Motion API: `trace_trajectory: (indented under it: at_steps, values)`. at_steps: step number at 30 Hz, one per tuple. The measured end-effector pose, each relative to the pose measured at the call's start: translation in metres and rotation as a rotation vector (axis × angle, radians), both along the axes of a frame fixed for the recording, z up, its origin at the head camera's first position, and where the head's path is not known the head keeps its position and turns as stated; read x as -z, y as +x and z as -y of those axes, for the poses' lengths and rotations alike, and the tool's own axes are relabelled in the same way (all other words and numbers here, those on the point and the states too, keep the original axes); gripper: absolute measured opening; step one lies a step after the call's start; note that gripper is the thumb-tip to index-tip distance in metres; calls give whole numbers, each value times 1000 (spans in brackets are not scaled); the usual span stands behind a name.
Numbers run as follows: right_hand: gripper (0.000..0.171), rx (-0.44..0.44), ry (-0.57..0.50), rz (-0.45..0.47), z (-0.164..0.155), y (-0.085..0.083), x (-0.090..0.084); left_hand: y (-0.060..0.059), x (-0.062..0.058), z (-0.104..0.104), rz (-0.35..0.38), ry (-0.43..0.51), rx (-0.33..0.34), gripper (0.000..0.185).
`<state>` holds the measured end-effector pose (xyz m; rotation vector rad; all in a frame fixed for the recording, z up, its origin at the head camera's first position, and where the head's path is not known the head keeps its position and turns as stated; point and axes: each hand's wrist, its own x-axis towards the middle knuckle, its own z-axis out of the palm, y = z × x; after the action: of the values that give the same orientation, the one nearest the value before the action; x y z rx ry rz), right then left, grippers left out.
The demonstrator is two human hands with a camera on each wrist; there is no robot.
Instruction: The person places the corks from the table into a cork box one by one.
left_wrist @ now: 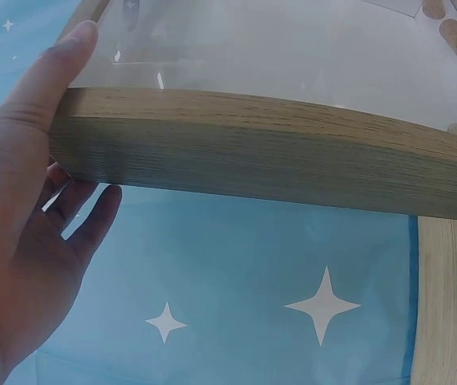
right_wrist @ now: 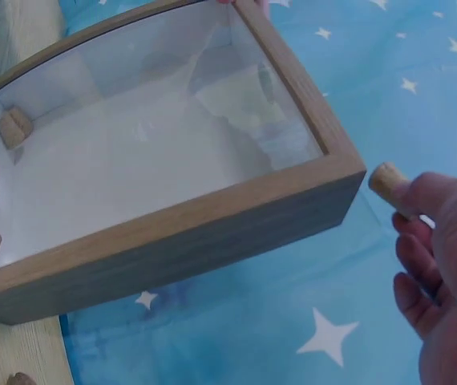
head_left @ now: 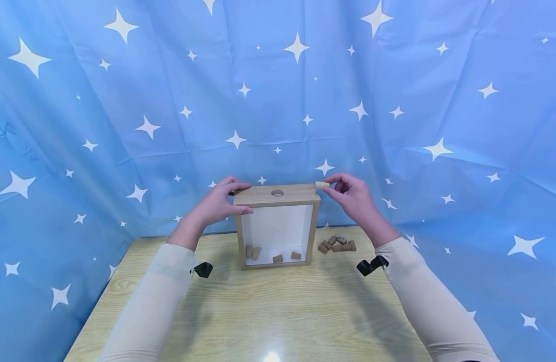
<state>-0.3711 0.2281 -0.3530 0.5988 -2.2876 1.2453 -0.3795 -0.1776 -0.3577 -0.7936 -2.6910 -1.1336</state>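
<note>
Head view shows the left hand [head_left: 216, 203] gripping the wooden box [head_left: 278, 197] while the right hand [head_left: 354, 196] fingers pinch a cork [head_left: 322, 185] by its top corner.

My left hand [head_left: 216, 201] is raised, thumb forward, fingers wrapped behind. My right hand [head_left: 352, 193] is raised level with it, thumb and fingertips pinched together. Both forearms extend forward.

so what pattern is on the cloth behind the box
Blue backdrop cloth scattered with white four-pointed stars, clearest in the head view.
</note>
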Motion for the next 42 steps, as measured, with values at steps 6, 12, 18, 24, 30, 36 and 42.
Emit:
trace_trajectory:
  at_steps: [6,12,18,24,30,36,42]
  values:
    - [20,-44,22,-23,15,-3,-7,0,-1,0,-12,6,7,78]
    - [23,-97,27,10,34,-4,-14,0,-1,0,-15,2,1,78]
    - [23,-138,35,58,50,-5,-20,1,-1,0,-5,-2,-1,79]
    - [16,-146,77,67,64,-11,-21,1,0,0,-11,8,1,78]
    - [14,-174,122,65,75,-11,-24,1,0,0,-13,-2,-4,82]
    - [15,-209,166,58,84,-13,-25,2,-1,0,-7,-4,-9,82]
    - [14,-223,205,11,88,-15,-24,2,-1,0,-11,-9,-11,82]
